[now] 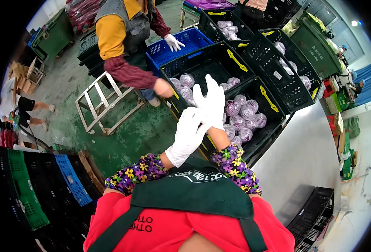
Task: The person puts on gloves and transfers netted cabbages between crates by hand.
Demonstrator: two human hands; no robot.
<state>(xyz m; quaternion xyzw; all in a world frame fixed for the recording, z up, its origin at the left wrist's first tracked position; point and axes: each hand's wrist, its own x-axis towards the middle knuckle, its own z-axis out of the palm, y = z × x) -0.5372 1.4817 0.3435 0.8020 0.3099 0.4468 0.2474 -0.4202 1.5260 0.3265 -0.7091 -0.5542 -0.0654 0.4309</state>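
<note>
Both my hands wear thin white gloves. My left hand (184,136) is closed at my right wrist, its fingers pinching the cuff of the right glove. My right hand (211,103) is raised with its fingers stretched out and apart, holding nothing. Below and around it are dark crates. In the nearer crate (273,119), several round, purplish produce pieces in white netting (245,117) lie in a heap. Another dark crate (202,63) just beyond holds more netted pieces (187,80) toward its near side.
A co-worker (128,38) in a denim vest stands left of the crates, one gloved hand over a blue crate (154,59). A metal table (307,155) lies to the right, a white metal frame (105,103) on the green floor. Stacked crates (70,176) rise at lower left.
</note>
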